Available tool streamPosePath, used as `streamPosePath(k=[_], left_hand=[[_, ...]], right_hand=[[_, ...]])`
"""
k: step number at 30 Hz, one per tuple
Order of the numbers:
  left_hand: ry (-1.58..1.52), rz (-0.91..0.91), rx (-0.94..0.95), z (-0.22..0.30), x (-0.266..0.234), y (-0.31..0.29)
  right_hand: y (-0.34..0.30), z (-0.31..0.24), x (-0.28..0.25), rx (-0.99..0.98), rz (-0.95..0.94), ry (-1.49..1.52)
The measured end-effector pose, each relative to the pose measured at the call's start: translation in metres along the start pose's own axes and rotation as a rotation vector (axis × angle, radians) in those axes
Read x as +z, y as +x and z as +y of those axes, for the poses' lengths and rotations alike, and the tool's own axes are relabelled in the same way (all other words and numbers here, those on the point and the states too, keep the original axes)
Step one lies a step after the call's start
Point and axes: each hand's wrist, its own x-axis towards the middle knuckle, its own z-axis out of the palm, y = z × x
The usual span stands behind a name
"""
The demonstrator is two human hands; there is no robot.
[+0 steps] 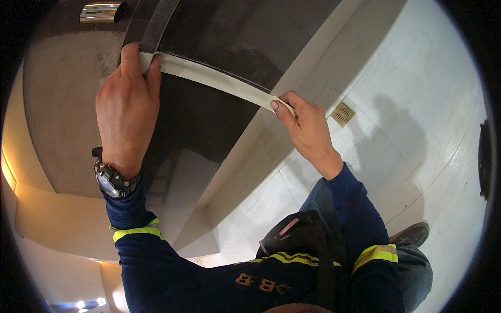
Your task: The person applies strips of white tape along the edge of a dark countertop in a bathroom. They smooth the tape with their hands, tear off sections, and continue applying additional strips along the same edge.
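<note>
A pale strip of masking tape (214, 79) runs slantwise over a dark panel (203, 117), along the lower edge of a thin seam. At the tape's left end, my left hand (128, 104) holds it, with the index finger and thumb on either side of a corner. The other fingers of that hand are hidden. My right hand (311, 130) pinches the right end between thumb and fingers, out past the panel's edge. Between the two hands the strip looks taut. Whether its middle sticks to the panel, I cannot tell.
A shiny metal fitting (102, 12) sits at the upper left, above a grey-brown surface (73, 94). A pale ledge (237, 143) borders the panel. On the light tiled floor (443, 130) lies a small square drain cover (343, 115). A dark bag (297, 235) hangs at my front.
</note>
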Motion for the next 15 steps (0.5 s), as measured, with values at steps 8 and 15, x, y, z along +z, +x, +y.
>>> streamPosePath(k=[8, 15], left_hand=[[0.019, -0.015, -0.024, -0.0091, 0.0059, -0.0078], [0.029, 0.025, 0.033, -0.0035, 0.0023, -0.0067]], right_hand=[[0.0036, 0.0007, 0.0077, -0.038, 0.044, 0.000], [-0.0007, 0.0053, 0.0003, -0.019, 0.036, 0.017]])
